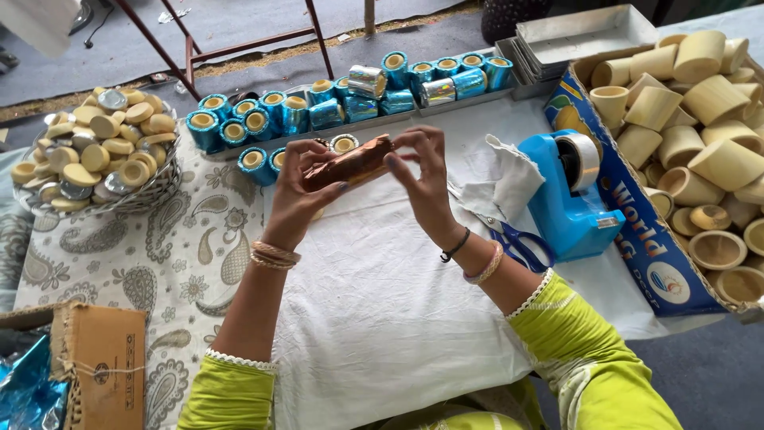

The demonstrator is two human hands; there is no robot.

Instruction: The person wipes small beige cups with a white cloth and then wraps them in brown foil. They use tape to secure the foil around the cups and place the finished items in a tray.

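Note:
Both my hands hold a small cup wrapped in shiny copper foil (350, 165) above a white cloth (382, 302). My left hand (298, 195) grips its left end with the fingers curled over it. My right hand (422, 179) pinches the right end with fingertips on the foil. Just behind the cup lie several blue and silver foil-wrapped cups (318, 111) in rows.
A wire basket of round cream lids (99, 151) sits at the left. A blue tape dispenser (569, 195) and blue-handled scissors (521, 243) lie right of my hands. A cardboard box of plain cream cups (700, 119) stands far right. A brown cardboard packet (99, 362) lies bottom left.

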